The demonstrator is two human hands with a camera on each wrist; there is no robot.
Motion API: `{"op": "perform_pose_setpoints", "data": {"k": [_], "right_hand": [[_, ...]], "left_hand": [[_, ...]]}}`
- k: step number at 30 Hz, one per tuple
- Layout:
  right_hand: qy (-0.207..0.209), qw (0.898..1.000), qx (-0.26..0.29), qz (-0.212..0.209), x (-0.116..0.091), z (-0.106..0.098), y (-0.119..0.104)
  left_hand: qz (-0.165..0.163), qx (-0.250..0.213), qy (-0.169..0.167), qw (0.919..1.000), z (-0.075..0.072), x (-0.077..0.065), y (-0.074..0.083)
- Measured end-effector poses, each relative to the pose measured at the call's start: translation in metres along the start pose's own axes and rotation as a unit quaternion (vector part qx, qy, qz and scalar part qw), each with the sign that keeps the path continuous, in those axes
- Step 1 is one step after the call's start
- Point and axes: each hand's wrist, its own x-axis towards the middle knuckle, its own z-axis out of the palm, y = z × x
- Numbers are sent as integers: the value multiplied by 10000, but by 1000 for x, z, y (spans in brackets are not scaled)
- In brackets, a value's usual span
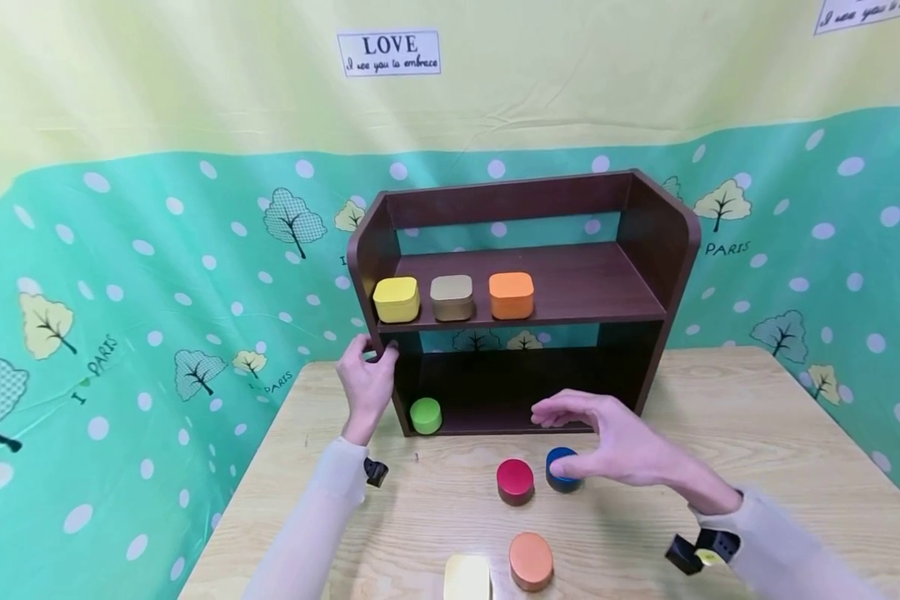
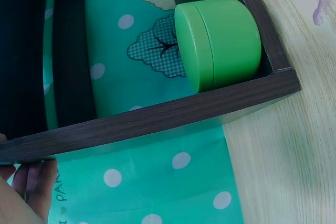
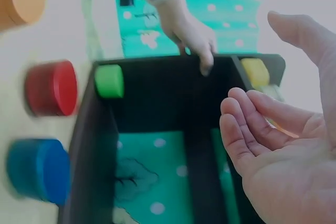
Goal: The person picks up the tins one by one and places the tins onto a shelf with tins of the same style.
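My left hand (image 1: 367, 379) grips the left side panel of a dark brown two-tier shelf (image 1: 525, 321), the thumb inside and the fingers on the outer face. In the left wrist view, its fingers (image 2: 39, 187) show beneath the panel's edge. A green round box (image 2: 226, 45) sits in the lower tier's left corner. My right hand (image 1: 618, 437) hangs in front of the shelf with fingers extended and thumb apart, holding nothing. In the head view its thumb overlaps a blue round box (image 1: 562, 471). Left of that stands a red round box (image 1: 515, 482).
Along the upper tier's front edge stand yellow (image 1: 397, 300), grey-brown (image 1: 452, 298) and orange (image 1: 511, 296) square boxes. Nearer the camera, a salmon round box (image 1: 531, 562) and a cream square box (image 1: 467, 578) rest on the wooden table (image 1: 735, 433). A patterned curtain (image 1: 157, 275) hangs behind.
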Motion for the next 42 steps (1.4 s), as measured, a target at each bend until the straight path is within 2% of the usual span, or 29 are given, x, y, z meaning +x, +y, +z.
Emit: {"op": "perform_pose_setpoints", "data": {"k": [9, 20, 27, 36, 42], "right_hand": [[-479, 9985, 246, 111, -8, 33, 4], [-764, 9970, -89, 90, -13, 61, 7], [-966, 9949, 284, 68, -12, 78, 11], [-1355, 9889, 232, 560, -14, 97, 15], [-1522, 9875, 78, 389, -17, 112, 23]], "left_hand": [[-12, -33, 13, 10000, 0, 0, 0], [-4, -31, 29, 10000, 0, 1, 2], [-1, -26, 15, 10000, 1, 3, 4], [25, -10, 79, 10000, 1, 3, 5], [-29, 6, 19, 10000, 1, 2, 3]]}}
